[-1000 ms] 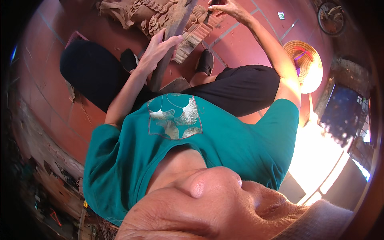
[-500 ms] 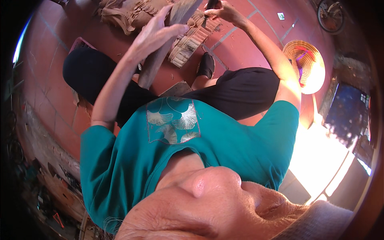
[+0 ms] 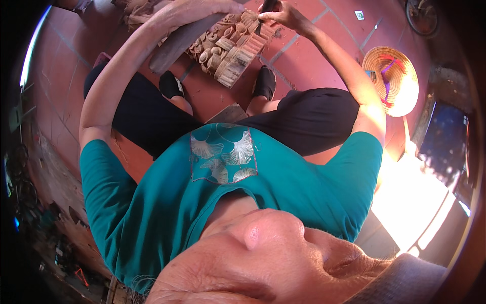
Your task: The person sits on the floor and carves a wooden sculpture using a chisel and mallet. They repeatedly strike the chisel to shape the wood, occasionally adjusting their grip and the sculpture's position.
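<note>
My left hand (image 3: 200, 10) is closed round a long, thick wooden bar (image 3: 185, 40), like a club, that slants over the left side of a carved wooden piece (image 3: 225, 48). The carving has curled, rounded shapes in relief and a ridged edge on the right. Over its far right part, my right hand (image 3: 284, 16) grips a slim dark tool (image 3: 260, 24), which looks like a chisel, pointing down at the wood. The tool's top is cut off by the picture's upper edge, and the bar hides part of the carving.
The carving lies on a red tiled floor (image 3: 309, 61) beyond my feet, with wood chips around it. A woven straw hat (image 3: 405, 86) with a purple ribbon lies to the right. At the far right stands a wheel (image 3: 422, 17). Clutter lines the left side.
My left hand has swung the wooden bar away from my body, so it now lies flatter and farther from my lap. My right hand and the tool have barely moved.
</note>
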Demonstrator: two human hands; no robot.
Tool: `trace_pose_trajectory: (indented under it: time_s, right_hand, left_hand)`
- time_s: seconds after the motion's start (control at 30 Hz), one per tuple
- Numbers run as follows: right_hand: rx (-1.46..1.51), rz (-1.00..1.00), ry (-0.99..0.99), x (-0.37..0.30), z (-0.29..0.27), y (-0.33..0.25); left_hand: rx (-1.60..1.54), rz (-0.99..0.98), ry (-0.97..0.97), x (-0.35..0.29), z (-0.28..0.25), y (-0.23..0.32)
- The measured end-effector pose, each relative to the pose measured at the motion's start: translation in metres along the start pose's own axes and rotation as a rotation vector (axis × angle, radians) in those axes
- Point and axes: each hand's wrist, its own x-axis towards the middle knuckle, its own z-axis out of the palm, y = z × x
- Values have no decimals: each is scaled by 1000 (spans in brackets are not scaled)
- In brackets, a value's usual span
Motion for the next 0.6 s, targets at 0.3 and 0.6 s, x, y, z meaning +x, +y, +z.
trace_pose_trajectory:
  time_s: [0.3,0.6]
  right_hand:
    - [4,-133,-84,20,12,-8]
    - [66,-17,-98,17,3,-11]
  left_hand:
    - [140,-63,-30,-3,-12,-5]
    - [168,-25,4,6,0,-14]
